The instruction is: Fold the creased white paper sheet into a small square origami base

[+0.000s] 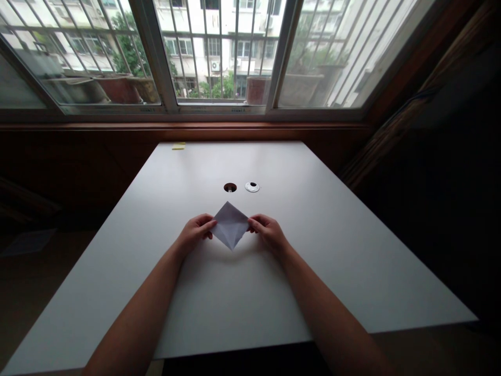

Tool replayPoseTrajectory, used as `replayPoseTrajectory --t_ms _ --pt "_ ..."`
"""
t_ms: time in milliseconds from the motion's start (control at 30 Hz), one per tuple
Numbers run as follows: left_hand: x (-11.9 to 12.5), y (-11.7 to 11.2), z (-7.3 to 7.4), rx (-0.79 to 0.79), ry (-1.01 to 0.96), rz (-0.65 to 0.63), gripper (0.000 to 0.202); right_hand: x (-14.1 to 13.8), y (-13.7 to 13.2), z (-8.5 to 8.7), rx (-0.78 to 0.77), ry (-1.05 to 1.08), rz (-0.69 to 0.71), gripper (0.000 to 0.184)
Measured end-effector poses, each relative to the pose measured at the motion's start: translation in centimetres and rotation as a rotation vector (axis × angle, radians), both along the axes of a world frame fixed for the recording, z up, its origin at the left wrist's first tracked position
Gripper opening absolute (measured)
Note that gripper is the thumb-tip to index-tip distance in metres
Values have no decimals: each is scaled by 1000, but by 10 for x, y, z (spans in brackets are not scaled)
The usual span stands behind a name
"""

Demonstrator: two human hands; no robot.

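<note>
A small sheet of pale paper (pixel 230 224) is held between my two hands, turned so that its corners point up, down and to the sides. Crease lines show on its face. My left hand (pixel 196 231) pinches the left corner between thumb and fingers. At the right corner, my right hand (pixel 268 232) grips the paper the same way. Both hands are just above the white table (pixel 235 303), and a soft shadow falls below them.
Beyond the paper, the tabletop has a round hole (pixel 230 187) with a white ring-shaped cover (pixel 252 187) beside it. Yellow sticky strips (pixel 179 146) lie near the far left corner. A barred window (pixel 219 52) rises behind the table.
</note>
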State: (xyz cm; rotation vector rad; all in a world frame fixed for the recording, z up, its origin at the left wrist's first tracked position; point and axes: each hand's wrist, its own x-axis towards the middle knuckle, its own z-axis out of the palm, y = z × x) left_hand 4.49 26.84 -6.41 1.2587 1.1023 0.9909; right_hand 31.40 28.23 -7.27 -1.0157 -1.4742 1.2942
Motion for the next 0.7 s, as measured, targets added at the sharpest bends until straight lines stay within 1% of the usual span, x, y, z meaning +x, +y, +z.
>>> replayPoseTrajectory --t_ms 267,500,700 --pt "0 1 -2 -1 -82 53 33 -1 0 3 1 33 -22 34" --pt "1 3 -3 -13 -80 63 35 -2 -4 7 -10 8 55 34" --pt "1 3 -4 3 -75 63 35 -1 -2 7 -19 13 119 30"
